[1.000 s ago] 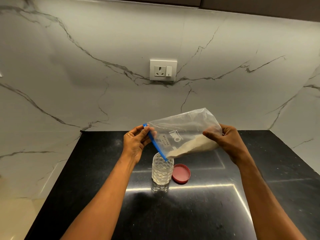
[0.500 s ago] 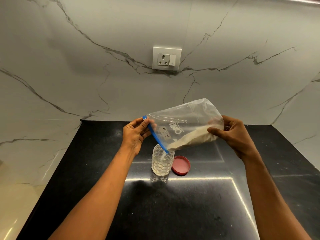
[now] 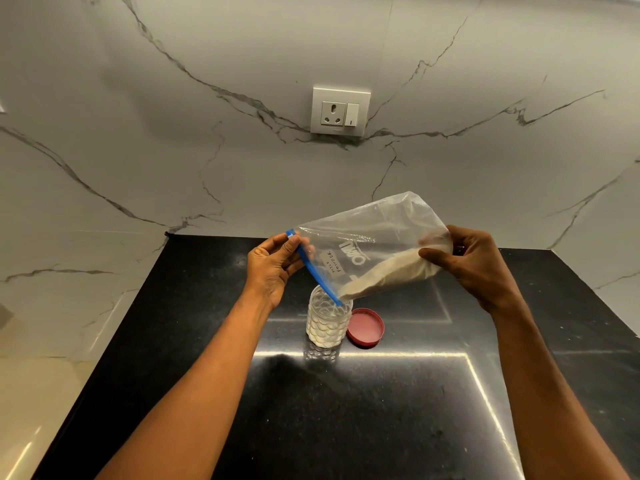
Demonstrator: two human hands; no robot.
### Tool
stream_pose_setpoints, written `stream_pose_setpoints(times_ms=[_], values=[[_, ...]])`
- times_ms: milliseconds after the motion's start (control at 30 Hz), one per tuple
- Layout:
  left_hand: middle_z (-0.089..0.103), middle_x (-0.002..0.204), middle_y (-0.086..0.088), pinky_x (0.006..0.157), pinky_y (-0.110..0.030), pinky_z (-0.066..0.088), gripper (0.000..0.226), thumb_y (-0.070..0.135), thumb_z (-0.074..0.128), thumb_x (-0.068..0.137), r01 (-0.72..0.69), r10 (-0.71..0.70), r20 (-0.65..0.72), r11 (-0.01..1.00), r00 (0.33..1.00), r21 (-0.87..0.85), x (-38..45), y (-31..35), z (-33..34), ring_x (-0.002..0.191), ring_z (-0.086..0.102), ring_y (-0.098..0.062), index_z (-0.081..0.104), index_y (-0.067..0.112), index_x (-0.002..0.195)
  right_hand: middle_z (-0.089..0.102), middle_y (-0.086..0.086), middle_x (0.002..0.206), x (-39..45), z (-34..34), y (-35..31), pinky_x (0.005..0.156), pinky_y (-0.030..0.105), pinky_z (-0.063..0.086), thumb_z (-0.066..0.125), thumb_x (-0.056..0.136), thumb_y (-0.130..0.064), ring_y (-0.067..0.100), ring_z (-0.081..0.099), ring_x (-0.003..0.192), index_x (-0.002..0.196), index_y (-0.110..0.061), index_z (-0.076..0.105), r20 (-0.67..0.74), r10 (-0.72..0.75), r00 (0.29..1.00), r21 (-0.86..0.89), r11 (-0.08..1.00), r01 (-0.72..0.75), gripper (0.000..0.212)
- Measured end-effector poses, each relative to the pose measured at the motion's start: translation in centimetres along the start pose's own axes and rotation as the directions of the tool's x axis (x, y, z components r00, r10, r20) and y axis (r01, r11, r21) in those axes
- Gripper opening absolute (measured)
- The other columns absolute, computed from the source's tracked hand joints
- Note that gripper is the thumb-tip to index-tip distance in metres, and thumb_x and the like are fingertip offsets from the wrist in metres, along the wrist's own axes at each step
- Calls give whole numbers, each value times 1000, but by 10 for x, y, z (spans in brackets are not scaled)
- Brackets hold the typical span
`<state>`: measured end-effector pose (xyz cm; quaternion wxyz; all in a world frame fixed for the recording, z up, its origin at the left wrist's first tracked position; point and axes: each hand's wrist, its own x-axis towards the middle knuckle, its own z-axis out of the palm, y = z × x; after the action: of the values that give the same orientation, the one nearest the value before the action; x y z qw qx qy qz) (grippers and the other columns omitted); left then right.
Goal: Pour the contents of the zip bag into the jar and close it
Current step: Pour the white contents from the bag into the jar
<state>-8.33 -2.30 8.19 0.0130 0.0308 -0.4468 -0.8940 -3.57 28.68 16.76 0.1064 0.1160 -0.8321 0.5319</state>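
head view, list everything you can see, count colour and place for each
zip bag: one, clear with a blue zip strip, tilted above the jar, mouth down at the jar's opening
powder: pale cream, along the bag's lower edge; some already in the jar
jar: one, clear and textured, upright on the counter
lid: one, red, flat on the counter just right of the jar
counter: one, glossy black
socket plate: one, white, on the marble wall
left hand: pinches the bag's zip end
right hand: grips the bag's raised bottom end
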Motion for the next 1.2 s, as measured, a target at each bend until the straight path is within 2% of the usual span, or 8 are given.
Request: stream_pose_setpoints(times_ms=[300, 533, 767, 833, 1200], values=[[74, 101, -10, 78, -37, 62, 14, 6, 62, 92, -3, 3, 4, 1000, 1000, -9, -2, 0, -2, 93, 74, -23, 70, 9, 104, 70, -1, 96, -1, 2, -2, 71, 17, 57, 72, 82, -9, 4, 70, 84, 108, -6, 67, -11, -28, 1000, -16, 999, 28, 27], [74, 102, -10, 81, -38, 62, 14, 7, 61, 93, 5, -5, 2, 1000, 1000, -10, -5, 0, -4, 94, 74, -23, 70, 10, 104, 70, 0, 97, 1, 2, -8, 72, 21, 59, 72, 76, -25, 10, 71, 87, 109, -7, 66, 26, -36, 999, -21, 999, 37, 38], [75, 99, -10, 77, -36, 62, 13, 5, 62, 93, 8, -8, -6, 1000, 1000, -12, -8, -2, -2, 91, 74, -22, 70, 9, 104, 72, 3, 100, 2, 2, -3, 73, 25, 60, 73, 73, -29, 14, 71, 87, 112, -6, 67, 25, -21, 999, -56, 998, 22, 45], [75, 99, -10, 76, -35, 62, 14, 5, 62, 93, 7, -7, -13, 1000, 1000, -11, -7, -1, 0, 90, 74, -22, 70, 8, 104, 72, 4, 101, 1, 1, -1, 75, 27, 60, 72, 74, -28, 17, 71, 88, 112, -6, 68, 16, -20, 1000, -57, 998, 20, 43], [76, 97, -10, 77, -36, 63, 14, 4, 61, 93, -12, 12, 0, 1000, 1000, -8, -6, 2, 9, 89, 75, -22, 70, 8, 102, 72, 6, 99, -1, -4, -1, 72, 22, 60, 71, 76, -22, 17, 69, 87, 100, -14, 71, -10, -4, 1000, 3, 1000, 4, 25]])
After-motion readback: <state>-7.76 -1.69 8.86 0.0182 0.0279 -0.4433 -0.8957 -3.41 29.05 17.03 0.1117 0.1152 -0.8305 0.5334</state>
